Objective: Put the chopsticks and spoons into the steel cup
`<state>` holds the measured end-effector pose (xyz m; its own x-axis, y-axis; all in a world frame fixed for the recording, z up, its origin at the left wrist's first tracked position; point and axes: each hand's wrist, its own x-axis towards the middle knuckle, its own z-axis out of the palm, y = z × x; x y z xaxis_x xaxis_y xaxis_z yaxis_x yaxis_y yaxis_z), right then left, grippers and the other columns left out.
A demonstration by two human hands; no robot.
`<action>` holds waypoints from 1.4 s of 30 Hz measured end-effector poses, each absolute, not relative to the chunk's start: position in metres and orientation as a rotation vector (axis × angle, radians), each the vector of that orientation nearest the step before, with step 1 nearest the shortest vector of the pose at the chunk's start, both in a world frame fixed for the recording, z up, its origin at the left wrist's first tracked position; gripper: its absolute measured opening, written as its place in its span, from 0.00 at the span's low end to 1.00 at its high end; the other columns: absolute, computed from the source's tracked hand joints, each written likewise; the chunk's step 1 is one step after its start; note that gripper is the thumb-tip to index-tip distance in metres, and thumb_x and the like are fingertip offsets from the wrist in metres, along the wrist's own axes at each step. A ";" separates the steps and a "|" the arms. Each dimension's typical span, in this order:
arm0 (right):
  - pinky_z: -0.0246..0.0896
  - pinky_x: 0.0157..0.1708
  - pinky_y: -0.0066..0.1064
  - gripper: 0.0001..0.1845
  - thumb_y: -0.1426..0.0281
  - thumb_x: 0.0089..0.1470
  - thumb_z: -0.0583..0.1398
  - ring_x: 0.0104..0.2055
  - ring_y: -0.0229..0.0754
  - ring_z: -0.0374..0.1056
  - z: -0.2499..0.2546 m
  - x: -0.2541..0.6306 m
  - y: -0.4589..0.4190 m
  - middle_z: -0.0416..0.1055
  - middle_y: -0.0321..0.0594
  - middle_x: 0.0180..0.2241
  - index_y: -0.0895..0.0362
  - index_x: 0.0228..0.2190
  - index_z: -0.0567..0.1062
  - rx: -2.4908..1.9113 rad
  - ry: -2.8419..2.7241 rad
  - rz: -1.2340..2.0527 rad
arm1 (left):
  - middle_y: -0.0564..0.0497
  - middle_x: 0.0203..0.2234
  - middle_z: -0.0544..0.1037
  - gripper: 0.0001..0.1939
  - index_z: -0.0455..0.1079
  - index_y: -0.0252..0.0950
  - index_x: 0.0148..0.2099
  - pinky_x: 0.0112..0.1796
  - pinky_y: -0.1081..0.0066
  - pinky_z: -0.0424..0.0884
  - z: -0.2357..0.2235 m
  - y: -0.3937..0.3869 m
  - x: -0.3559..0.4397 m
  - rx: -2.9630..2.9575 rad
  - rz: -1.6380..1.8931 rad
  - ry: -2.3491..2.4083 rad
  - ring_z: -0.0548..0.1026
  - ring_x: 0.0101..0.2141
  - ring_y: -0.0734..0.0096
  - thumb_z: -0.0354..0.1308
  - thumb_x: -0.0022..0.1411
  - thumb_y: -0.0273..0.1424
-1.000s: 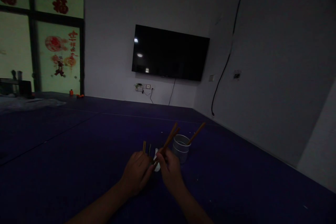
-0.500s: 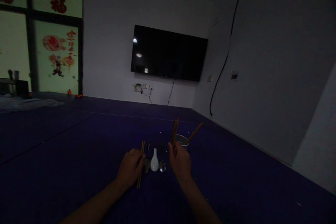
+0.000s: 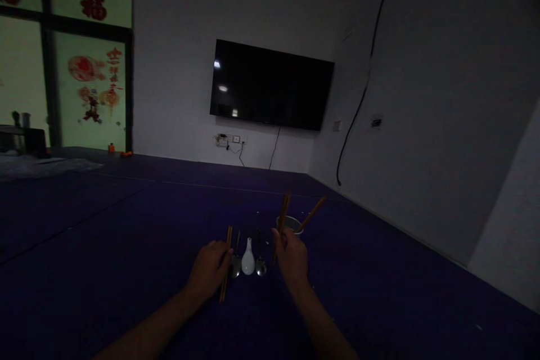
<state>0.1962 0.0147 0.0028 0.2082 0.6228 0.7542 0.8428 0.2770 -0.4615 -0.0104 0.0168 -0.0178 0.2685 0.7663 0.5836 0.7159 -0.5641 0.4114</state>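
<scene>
My left hand (image 3: 211, 264) lies over a pair of chopsticks (image 3: 223, 289) on the dark blue surface, its fingers closed around their middle. To the right of them lie a metal spoon (image 3: 236, 266), a white ceramic spoon (image 3: 248, 262) and a second metal spoon (image 3: 261, 267), side by side with handles pointing away. My right hand (image 3: 293, 257) grips a bundle of brown chopsticks (image 3: 284, 211), tilted upward; how many is unclear. Just behind that hand stands a metal cup (image 3: 301, 229), partly hidden, with brown chopsticks (image 3: 313, 212) leaning out on its right.
The blue surface (image 3: 126, 270) stretches to the walls, with small white specks on it. A television (image 3: 270, 84) hangs on the far wall above sockets (image 3: 236, 139). Plastic sheeting (image 3: 46, 165) and small orange objects (image 3: 125, 153) lie far left. A black cable (image 3: 354, 126) hangs at right.
My hands were close together over the spoons, both at the chopsticks. They have moved apart: the right went right with its bundle toward the cup, the left stays at the lying pair. The spoons are uncovered.
</scene>
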 end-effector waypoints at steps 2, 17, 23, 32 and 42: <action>0.48 0.22 0.28 0.27 0.48 0.58 0.45 0.21 0.39 0.65 0.003 0.197 0.016 0.69 0.38 0.19 0.56 0.25 0.69 -1.417 -1.477 -0.268 | 0.46 0.28 0.75 0.19 0.68 0.36 0.30 0.34 0.66 0.64 -0.019 0.017 -0.011 2.446 1.179 1.436 0.72 0.33 0.64 0.40 0.65 0.36; 0.49 0.24 0.28 0.30 0.50 0.59 0.43 0.23 0.40 0.65 0.004 0.201 0.017 0.70 0.41 0.21 0.56 0.23 0.70 -1.454 -1.451 -0.311 | 0.46 0.30 0.76 0.17 0.68 0.36 0.32 0.37 0.65 0.66 -0.021 0.018 -0.012 2.392 1.155 1.434 0.73 0.35 0.63 0.42 0.64 0.35; 0.50 0.23 0.28 0.29 0.49 0.58 0.46 0.21 0.38 0.63 0.005 0.203 0.020 0.69 0.40 0.19 0.57 0.21 0.71 -1.399 -1.438 -0.277 | 0.44 0.31 0.76 0.17 0.69 0.35 0.32 0.37 0.65 0.66 -0.021 0.018 -0.012 2.396 1.127 1.459 0.73 0.36 0.62 0.41 0.64 0.35; 0.50 0.22 0.27 0.28 0.50 0.54 0.50 0.20 0.38 0.61 0.004 0.204 0.024 0.65 0.36 0.16 0.59 0.21 0.74 -1.335 -1.418 -0.150 | 0.45 0.31 0.76 0.15 0.70 0.36 0.33 0.37 0.65 0.67 -0.020 0.017 -0.011 2.357 1.140 1.458 0.73 0.37 0.62 0.42 0.62 0.33; 0.50 0.21 0.27 0.27 0.50 0.51 0.53 0.18 0.37 0.59 0.005 0.206 0.025 0.64 0.35 0.15 0.59 0.21 0.76 -1.293 -1.390 -0.085 | 0.46 0.31 0.77 0.14 0.70 0.37 0.33 0.37 0.66 0.67 -0.019 0.017 -0.011 2.349 1.107 1.464 0.73 0.37 0.62 0.43 0.62 0.34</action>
